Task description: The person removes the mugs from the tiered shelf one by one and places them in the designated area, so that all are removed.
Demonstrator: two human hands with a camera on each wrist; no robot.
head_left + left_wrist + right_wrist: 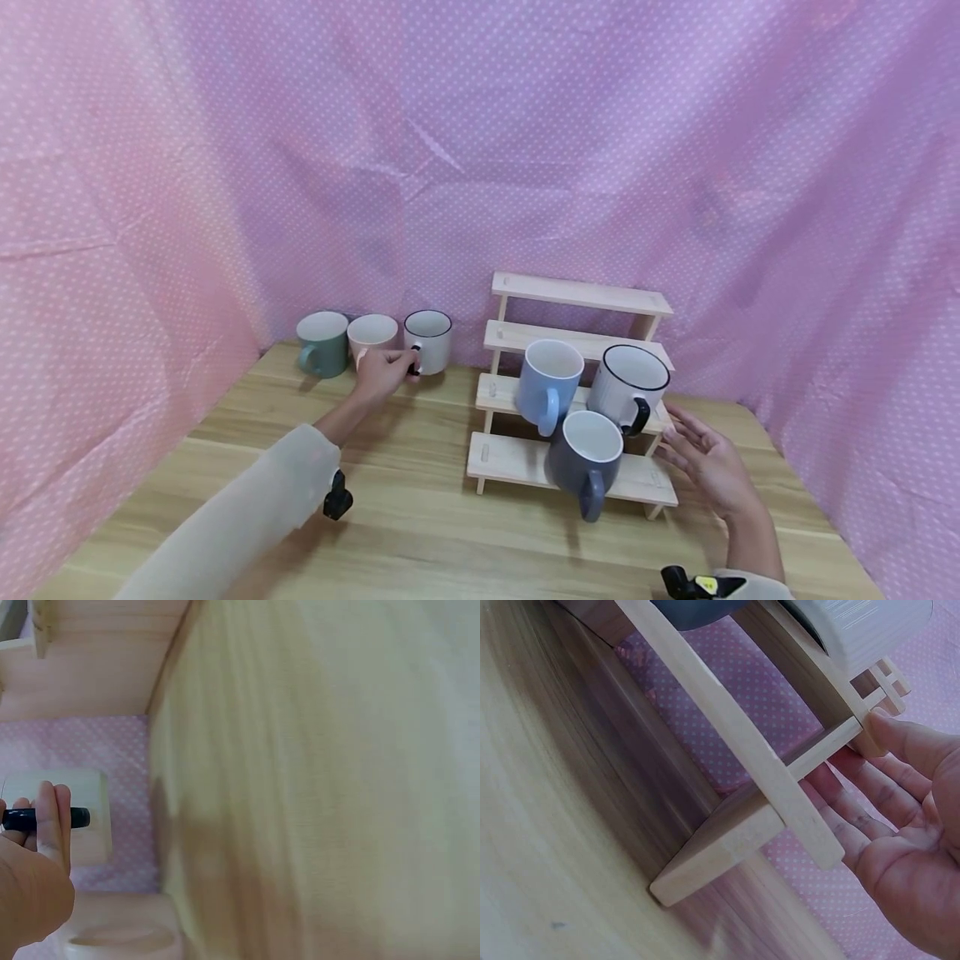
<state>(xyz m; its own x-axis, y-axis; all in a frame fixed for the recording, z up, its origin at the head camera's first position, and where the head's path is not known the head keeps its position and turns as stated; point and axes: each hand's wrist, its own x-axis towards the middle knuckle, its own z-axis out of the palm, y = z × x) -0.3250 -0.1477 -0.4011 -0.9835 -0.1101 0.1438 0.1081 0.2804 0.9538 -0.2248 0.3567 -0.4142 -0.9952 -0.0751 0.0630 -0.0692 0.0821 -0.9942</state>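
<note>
My left hand [381, 372] reaches to the back left and pinches the black handle [80, 817] of a white mug [437, 348] with a dark rim, which stands upright on the table. Right beside that hand is a pink mug [372, 331], partly hidden by it. My right hand [712, 467] is at the right end of a stepped wooden stand [510, 458]. In the right wrist view its thumb [889, 727] lies on the end of a shelf board, with fingers reaching behind the side piece.
A green mug [324, 348] stands left of the pink one. On the stand's second step sit a light blue mug [546, 392] and a ribbed white mug [622, 396] with a black handle; a dark grey mug [581, 467] sits on the lowest step. Pink dotted cloth [480, 167] hangs behind.
</note>
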